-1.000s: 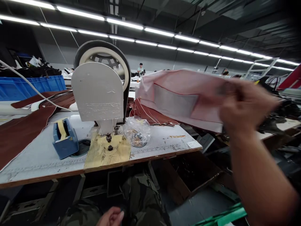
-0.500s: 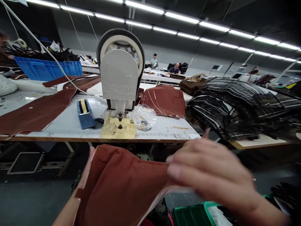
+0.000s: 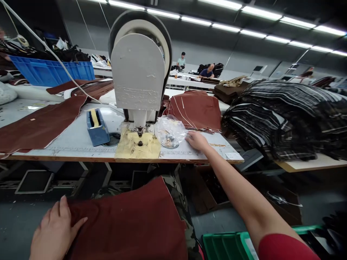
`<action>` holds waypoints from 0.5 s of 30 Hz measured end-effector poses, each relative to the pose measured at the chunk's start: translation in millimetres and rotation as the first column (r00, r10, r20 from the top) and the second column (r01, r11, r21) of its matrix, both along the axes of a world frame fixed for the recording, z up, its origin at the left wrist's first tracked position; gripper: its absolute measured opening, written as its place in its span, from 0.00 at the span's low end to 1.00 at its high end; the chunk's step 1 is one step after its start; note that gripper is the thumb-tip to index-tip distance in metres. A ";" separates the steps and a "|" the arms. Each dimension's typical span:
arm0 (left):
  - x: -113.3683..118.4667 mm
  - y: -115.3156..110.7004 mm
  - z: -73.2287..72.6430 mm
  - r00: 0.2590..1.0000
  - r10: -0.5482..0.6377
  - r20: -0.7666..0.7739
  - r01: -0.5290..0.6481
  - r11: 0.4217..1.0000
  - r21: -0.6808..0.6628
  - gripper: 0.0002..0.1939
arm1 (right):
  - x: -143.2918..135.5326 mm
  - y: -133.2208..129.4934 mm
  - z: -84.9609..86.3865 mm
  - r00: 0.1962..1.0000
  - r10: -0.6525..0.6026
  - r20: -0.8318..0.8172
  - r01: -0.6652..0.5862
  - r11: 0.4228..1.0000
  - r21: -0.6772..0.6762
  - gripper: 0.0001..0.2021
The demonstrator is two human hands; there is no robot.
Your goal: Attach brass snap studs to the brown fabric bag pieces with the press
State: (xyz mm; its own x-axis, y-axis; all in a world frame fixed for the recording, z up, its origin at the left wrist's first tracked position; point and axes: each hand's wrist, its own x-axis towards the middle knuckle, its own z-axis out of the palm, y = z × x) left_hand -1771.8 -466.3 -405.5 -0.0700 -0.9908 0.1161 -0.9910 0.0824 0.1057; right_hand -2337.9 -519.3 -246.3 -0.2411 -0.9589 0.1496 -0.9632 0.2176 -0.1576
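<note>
A reddish-brown fabric piece (image 3: 130,220) lies spread over my lap. My left hand (image 3: 54,229) rests at its left edge, fingers stretched out and thumb apart over the cloth. My right arm reaches forward to the tabletop, where my right hand (image 3: 197,141) has its fingers closed at the right edge of a clear plastic bag (image 3: 170,131). Small gold-coloured metal bits show inside the bag. Just left of it stands a grey press-like machine (image 3: 138,72) with a large wheel, its lower die set in a yellow-taped patch (image 3: 127,150).
A blue tape dispenser (image 3: 98,131) stands left of the machine. Brown fabric (image 3: 46,122) covers the table's left side, and more brown pieces (image 3: 197,110) are stacked behind the bag. Dark striped bundles (image 3: 271,119) are piled at right. A green crate (image 3: 221,245) sits below.
My right hand has let go of the fabric and moved forward to the plastic bag. The fabric has come down flat onto my lap, my left hand moving left and down with it.
</note>
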 end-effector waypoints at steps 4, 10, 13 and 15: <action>-29.4 -5.3 14.1 0.966 -0.053 0.254 0.093 0.984 -0.150 0.44 | -8.1 -45.2 -19.6 0.996 0.084 -0.036 -0.082 0.996 0.040 0.22; -8.8 -19.9 -30.4 0.980 -0.039 0.198 0.066 0.989 -0.132 0.43 | -18.4 -70.0 -35.2 0.984 0.152 -0.089 -0.147 0.987 0.062 0.22; -14.1 -22.9 -51.9 0.960 -0.263 0.092 0.267 0.963 -0.031 0.35 | -24.7 -75.4 -34.0 0.980 0.168 -0.107 -0.161 0.985 0.070 0.22; -27.6 -24.6 -58.0 0.915 -0.403 -0.024 0.402 0.908 0.119 0.31 | -26.3 -76.7 -32.6 0.977 0.180 -0.113 -0.172 0.982 0.079 0.23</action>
State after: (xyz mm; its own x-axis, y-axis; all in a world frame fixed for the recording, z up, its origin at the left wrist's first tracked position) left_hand -1799.4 -490.9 -463.5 -0.4658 -0.8849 -0.0008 -0.8765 0.4612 0.1382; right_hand -2364.2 -596.0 -278.9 -0.0523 -0.9937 0.0992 -0.9983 0.0495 -0.0303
